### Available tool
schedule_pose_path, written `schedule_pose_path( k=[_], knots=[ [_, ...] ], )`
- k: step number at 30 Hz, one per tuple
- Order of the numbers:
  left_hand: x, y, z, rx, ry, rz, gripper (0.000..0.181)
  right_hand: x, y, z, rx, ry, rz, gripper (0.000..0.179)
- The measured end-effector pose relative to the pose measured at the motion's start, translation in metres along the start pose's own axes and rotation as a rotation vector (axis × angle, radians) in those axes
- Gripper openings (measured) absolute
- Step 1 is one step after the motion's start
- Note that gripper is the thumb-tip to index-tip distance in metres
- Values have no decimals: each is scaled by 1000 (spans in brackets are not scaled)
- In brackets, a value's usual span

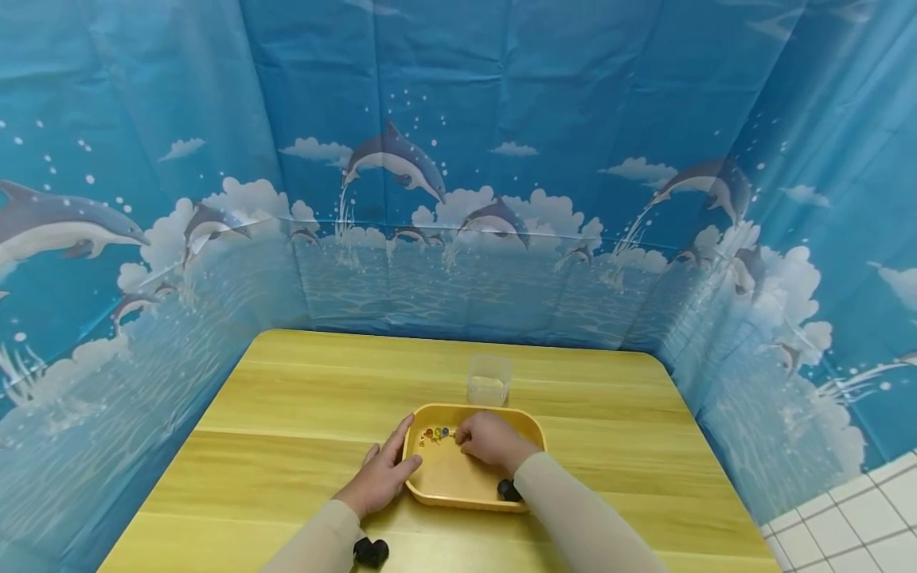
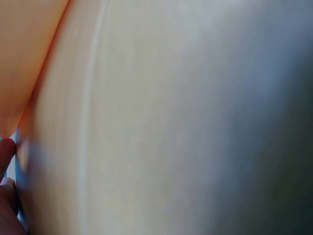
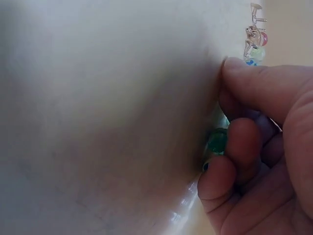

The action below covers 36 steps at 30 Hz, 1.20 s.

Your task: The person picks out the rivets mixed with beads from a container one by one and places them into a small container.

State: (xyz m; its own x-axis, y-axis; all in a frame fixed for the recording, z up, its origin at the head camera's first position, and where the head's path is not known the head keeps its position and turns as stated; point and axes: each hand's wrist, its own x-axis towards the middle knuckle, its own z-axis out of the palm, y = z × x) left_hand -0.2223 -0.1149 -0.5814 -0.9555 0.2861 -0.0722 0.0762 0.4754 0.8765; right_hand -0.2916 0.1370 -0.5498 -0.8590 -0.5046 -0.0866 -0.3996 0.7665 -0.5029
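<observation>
Your right hand (image 1: 490, 439) is inside the yellow tray (image 1: 469, 503) with its fingers curled inward; a green bead (image 3: 217, 141) shows against them, but I can't tell whether they clamp it. Just left of those fingertips lies the row of beads (image 1: 438, 432), its long axis leading away from them toward your left hand (image 1: 381, 480). The blue bead (image 1: 445, 432) is nearest the right hand, so that side looks better placed (a short sideways reach, I'd judge). Beyond the row's far end, your left hand rests at the tray's side, fingers straight, thumb over the rim.

One tray (image 1: 447, 481), one clear container (image 1: 489, 383)
</observation>
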Motion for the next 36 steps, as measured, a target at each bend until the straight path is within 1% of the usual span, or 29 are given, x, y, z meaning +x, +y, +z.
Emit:
schedule_pose_path(
  k=[7,12,16,21,26,36],
  knots=[
    [-4,2,0,2,4,6,72,2,0,5,-65,9,-12,8],
    [-5,3,0,12,3,10,72,-1,-3,4,-54,2,-16,7],
    [-6,5,0,3,1,13,72,-2,-2,4,-39,0,-13,7],
    [-6,6,0,-7,4,9,72,-2,-1,5,-67,-11,-16,9],
    [-5,4,1,7,7,8,71,-4,-5,3,-90,-19,-21,10],
    [-3,3,2,13,-5,3,71,-6,-5,1,-97,-24,-16,9]
  ],
)
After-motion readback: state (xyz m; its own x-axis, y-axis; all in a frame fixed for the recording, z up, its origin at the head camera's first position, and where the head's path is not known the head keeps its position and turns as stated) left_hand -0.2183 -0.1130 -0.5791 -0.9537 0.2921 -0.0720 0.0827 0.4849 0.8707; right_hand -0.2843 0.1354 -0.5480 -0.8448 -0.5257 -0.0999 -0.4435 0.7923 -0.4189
